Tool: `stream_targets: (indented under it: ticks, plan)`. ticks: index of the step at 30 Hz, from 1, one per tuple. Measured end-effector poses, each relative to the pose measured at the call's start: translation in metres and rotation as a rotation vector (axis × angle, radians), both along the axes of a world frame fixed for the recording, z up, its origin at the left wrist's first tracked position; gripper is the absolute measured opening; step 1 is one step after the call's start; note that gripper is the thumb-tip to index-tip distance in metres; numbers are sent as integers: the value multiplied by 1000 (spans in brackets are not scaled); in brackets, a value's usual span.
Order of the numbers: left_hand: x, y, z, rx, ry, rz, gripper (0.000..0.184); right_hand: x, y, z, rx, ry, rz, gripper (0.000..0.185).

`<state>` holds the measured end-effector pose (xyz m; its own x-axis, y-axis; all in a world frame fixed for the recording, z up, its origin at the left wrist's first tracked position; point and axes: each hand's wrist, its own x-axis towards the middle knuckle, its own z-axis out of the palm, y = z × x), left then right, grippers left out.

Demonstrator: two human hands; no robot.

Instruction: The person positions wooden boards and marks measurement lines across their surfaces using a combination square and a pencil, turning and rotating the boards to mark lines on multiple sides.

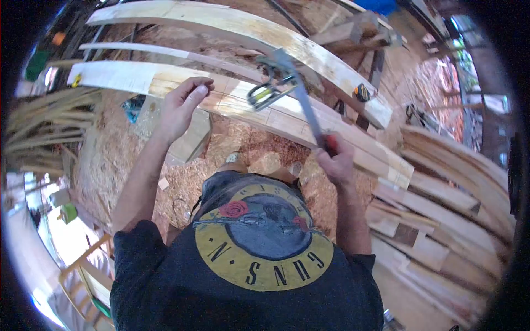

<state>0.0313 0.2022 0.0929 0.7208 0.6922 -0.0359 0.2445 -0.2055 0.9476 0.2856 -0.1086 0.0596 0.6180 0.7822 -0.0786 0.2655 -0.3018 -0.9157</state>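
Observation:
My right hand is closed around the red handle of a tool with a long, flat grey blade. The blade points away from me, across the near pale timber beam. Beside the blade, over the beam, is a metal-framed object with a yellow-green part; blur hides its exact kind, and I cannot tell whether it touches the blade. My left hand is over the same beam, farther left, with its fingers loosely bent and nothing visible in it. Pencil-like lines cross the beam between my hands.
A curved timber lies beyond, with a black-and-orange tape measure near its right end. A yellow item sits at the near beam's left end. Stacked boards lie at right. Wood shavings cover the ground.

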Motion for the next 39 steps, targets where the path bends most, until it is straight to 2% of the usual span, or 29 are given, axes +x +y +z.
stream_targets:
  ticks: [1,4,5,6,7,8,9,11,13,15,18,22,24,28,31,34,37,39]
  plan:
    - [-1,12,-1,109,42,-68,36,-18,4,-4,-27,-29,-21,25]
    - [-4,33,-8,762,225,-289,41,-61,0,-12,-49,-52,-125,25]
    - [-5,44,-24,665,219,-382,51,-70,-4,-15,-12,-29,-185,24]
    - [-2,48,-31,764,200,-430,56,-80,-9,-22,28,-6,-245,24]
    - [3,48,-36,862,179,-475,61,-92,-11,-44,170,7,-441,20]
    - [7,47,-42,959,157,-517,67,-98,-22,-60,193,28,-494,19]
    - [16,45,-49,972,185,-529,82,-103,-31,-66,217,52,-540,19]
    - [30,41,-70,1097,277,-575,89,-110,-49,-73,180,61,-601,18]
    - [44,40,-87,1201,379,-613,102,-121,-56,-87,275,67,-702,17]
    - [53,47,-99,1181,350,-649,108,-132,-57,-83,343,108,-765,16]
    - [49,50,-95,1157,322,-703,111,-148,-60,-77,285,140,-820,17]
    - [51,58,-91,1178,282,-767,114,-159,-59,-87,324,-6,-843,20]
    - [55,74,-88,1095,295,-836,120,-164,-64,-97,304,33,-848,21]
    - [72,86,-72,939,505,-970,127,-173,-64,-102,309,66,-857,23]
    - [93,102,-71,744,587,-1038,122,-176,-60,-103,354,110,-871,22]
    - [118,102,-55,666,1023,-1094,106,-178,-64,-105,274,122,-829,19]
    - [129,128,-82,303,917,-1060,93,-182,-57,-118,288,110,-839,17]
    - [132,131,-85,191,964,-1059,87,-187,-58,-115,207,139,-786,22]
